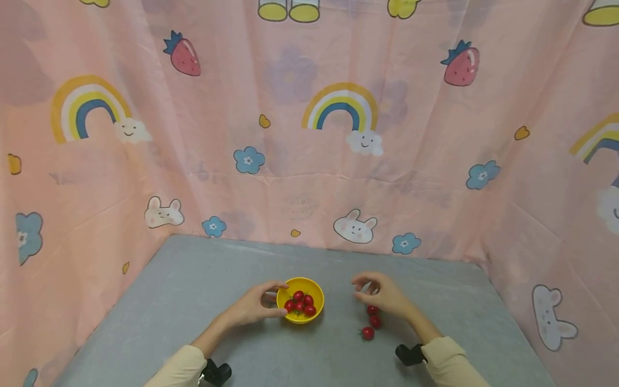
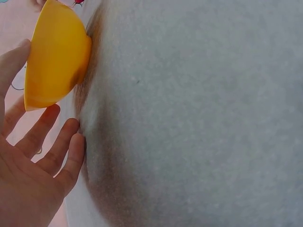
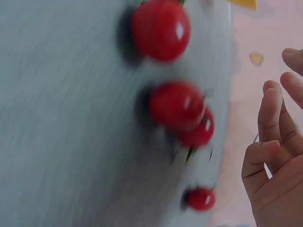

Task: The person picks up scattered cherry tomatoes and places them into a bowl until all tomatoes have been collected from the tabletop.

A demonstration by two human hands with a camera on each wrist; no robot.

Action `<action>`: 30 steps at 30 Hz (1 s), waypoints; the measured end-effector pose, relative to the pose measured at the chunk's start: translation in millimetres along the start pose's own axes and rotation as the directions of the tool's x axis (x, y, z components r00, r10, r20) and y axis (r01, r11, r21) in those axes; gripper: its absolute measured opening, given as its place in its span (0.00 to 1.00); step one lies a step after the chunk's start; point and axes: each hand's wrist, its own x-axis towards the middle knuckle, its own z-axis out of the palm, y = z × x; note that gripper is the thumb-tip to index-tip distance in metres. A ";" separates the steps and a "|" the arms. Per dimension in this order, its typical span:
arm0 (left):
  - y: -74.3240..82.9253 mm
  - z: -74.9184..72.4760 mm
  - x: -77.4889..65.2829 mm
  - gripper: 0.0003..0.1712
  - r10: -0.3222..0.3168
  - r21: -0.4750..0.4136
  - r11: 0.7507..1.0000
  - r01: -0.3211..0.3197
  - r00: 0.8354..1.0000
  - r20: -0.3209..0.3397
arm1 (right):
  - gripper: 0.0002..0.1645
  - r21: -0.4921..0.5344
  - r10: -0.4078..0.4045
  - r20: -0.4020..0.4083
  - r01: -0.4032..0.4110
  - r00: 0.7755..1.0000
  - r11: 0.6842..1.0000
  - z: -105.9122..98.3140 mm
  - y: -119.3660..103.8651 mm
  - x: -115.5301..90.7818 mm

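A yellow bowl (image 1: 317, 310) stands on the table with several red cherry tomatoes (image 1: 310, 311) in it. My left hand (image 1: 253, 305) holds the bowl from its left side, thumb and fingers at the rim; the left wrist view shows the thumb against the bowl (image 2: 59, 52) and the other fingers spread by its lower edge. To the right of the bowl, my right hand (image 1: 384, 294) hovers over loose cherry tomatoes (image 1: 368, 333), fingers loosely bent and nothing between them. In the right wrist view several tomatoes (image 3: 161, 30) lie near the hand (image 3: 279, 165); one is hidden from the head view.
The grey table (image 1: 203, 269) reaches back to a pink patterned curtain (image 1: 300, 193), which also hangs along both sides. Black wrist mounts (image 1: 410, 355) sit on both forearms near the table.
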 end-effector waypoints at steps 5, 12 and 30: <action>-0.6 -0.5 -0.5 0.32 0.010 0.005 1.000 -0.010 1.000 -0.003 | 0.17 0.009 -0.038 -0.052 0.039 0.998 0.999 -15.9 14.4 -17.0; -0.7 -0.1 0.1 0.33 0.013 0.014 1.000 -0.013 1.000 -0.001 | 0.17 -0.026 -0.004 -0.099 0.001 0.995 1.000 -32.5 26.4 -37.3; 0.0 -1.0 -0.7 0.32 0.008 0.005 1.000 -0.008 1.000 0.003 | 0.36 -0.086 0.064 -0.090 -0.072 0.994 0.994 -47.9 52.7 -37.7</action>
